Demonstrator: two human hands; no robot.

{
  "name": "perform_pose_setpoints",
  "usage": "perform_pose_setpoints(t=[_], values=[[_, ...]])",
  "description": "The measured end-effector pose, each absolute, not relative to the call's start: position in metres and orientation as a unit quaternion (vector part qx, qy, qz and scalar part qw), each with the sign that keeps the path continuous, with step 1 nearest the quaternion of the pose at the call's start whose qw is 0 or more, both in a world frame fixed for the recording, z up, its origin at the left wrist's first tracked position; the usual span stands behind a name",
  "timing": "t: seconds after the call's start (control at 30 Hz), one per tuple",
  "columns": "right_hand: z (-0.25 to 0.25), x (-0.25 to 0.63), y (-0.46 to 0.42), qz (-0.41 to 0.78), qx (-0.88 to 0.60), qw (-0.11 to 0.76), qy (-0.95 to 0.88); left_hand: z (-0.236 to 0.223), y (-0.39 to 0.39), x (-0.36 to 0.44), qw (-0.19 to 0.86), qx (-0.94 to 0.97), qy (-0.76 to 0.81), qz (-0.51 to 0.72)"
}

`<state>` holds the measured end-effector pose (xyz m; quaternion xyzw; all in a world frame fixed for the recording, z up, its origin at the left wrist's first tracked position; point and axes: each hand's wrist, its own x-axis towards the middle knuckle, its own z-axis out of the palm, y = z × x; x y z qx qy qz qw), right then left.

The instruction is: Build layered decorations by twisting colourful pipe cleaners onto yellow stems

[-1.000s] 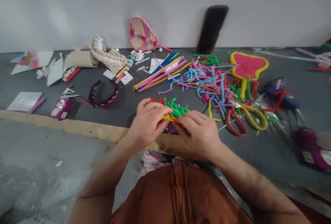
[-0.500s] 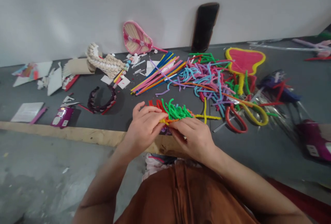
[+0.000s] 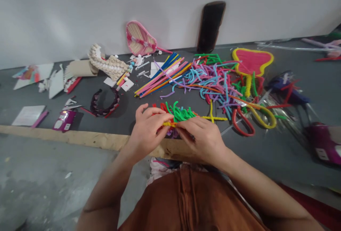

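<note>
My left hand (image 3: 148, 128) is closed, its fingertips pinching a yellow twisted pipe cleaner (image 3: 169, 124) near the table's front edge. From the other side my right hand (image 3: 204, 133) pinches the same yellow pipe cleaner, its fingertips almost meeting the left ones. Just behind the fingers lies a bunch of curled green pipe cleaner pieces (image 3: 182, 113), with red pieces (image 3: 163, 107) at its left. Purple pieces peek out below, partly hidden by my hands. To the right, crossed yellow pipe cleaners (image 3: 212, 113) stick out past my right hand.
A heap of cut pipe cleaners (image 3: 207, 78) and a bundle of straight ones (image 3: 162, 76) lie behind. Scissors (image 3: 243, 122) rest at the right. A phone (image 3: 211, 26) leans on the wall. A dark headband (image 3: 105, 103) and a purple box (image 3: 64, 120) sit at the left.
My fingertips have drawn slightly apart, and more of the yellow pipe cleaner shows between them. My right hand has shifted a little to the right.
</note>
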<state>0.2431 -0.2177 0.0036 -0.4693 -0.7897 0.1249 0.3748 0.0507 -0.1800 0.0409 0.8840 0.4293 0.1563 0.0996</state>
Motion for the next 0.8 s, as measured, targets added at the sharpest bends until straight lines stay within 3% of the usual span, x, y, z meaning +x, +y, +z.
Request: perform_pose_setpoints(t=[0.33, 0.8], values=[[0.013, 0.250, -0.207, 0.011, -0.441, 0.276, -0.854, 0.046, -0.178, 0.051, 0.131, 0.882, 0.438, 0.114], [-0.001, 0.236, -0.226, 0.183, -0.507, 0.351, -0.766, 0.045, -0.180, 0.054, 0.129, 0.867, 0.458, 0.149]])
